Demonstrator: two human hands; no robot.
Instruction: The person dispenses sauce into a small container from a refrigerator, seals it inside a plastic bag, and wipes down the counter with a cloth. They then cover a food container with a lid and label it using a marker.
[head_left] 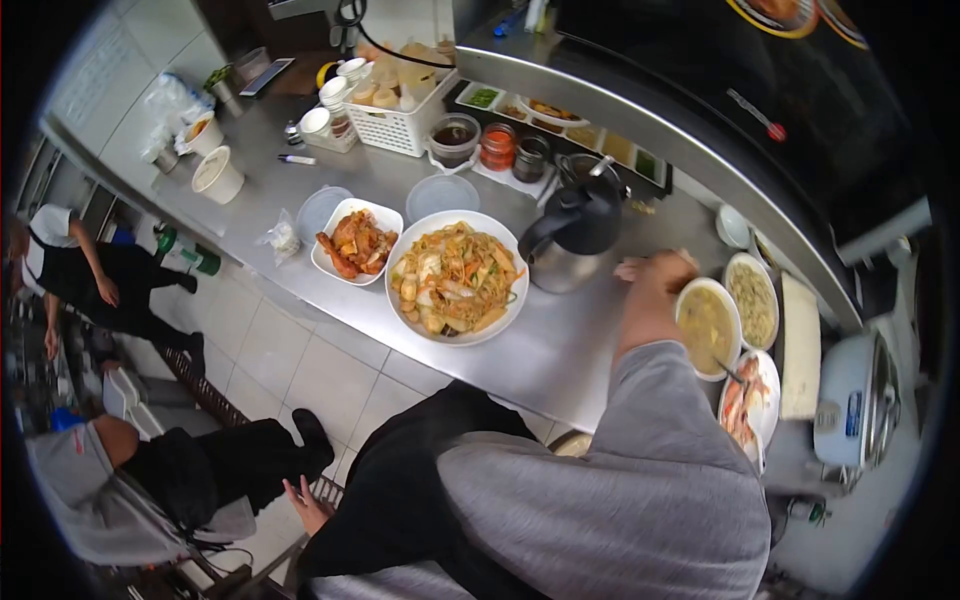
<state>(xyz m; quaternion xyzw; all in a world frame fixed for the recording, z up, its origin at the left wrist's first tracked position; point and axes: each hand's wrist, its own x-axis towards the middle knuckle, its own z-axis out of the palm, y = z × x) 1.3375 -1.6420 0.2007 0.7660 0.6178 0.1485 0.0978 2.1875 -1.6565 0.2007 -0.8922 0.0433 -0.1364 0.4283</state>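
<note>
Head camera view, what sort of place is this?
Probably a restaurant kitchen: a long steel counter holds a big serving of noodles, a row of ingredient compartments lines its back, and a co-worker wears a dark apron.

Smooth metal counter [262, 185], glossy soup bowl [737, 325], matt grey cloth sleeve [660, 400], plastic basket [385, 131].

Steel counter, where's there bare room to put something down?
The counter is bare in front of the pitcher, between noodle plate and right arm. Another patch lies between the white tub and marker. Bowls crowd the right end; jars and basket crowd the back.
</note>
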